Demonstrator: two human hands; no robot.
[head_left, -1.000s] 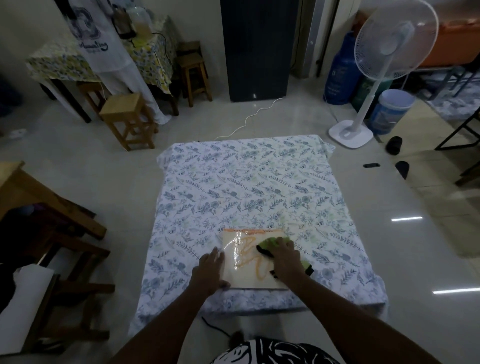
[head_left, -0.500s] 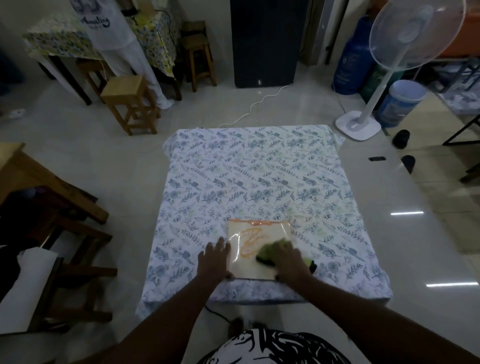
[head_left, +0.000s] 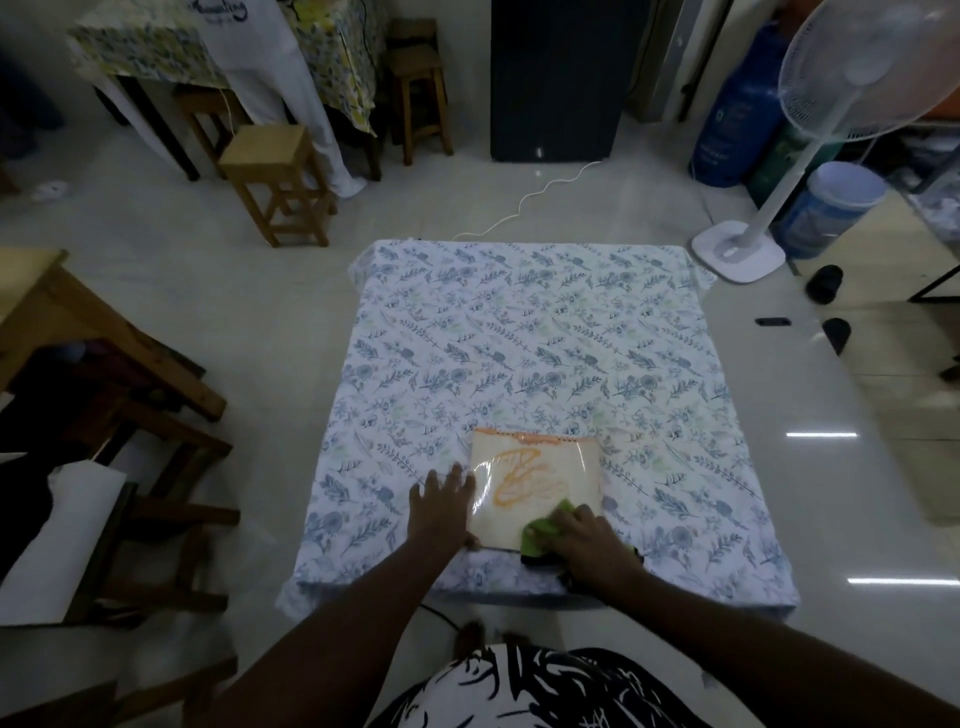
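Bare tablecloth (head_left: 530, 332) beyond the hands; fan (head_left: 743, 249) far right.

Light: dim indoor.
Glare: white streaks on floor (head_left: 821, 434); sheen on plastic sheet (head_left: 540, 483).
Edges: wide-angle bending, dark corners.
Focus: soft throughout.

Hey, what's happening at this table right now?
A person seems to be wiping a glossy board marked with an orange scribble, which lies on a floral tablecloth. The left hand lies flat at the board's left edge, steadying it. The right hand holds a green cloth on its near right corner. Most of the scribble remains.
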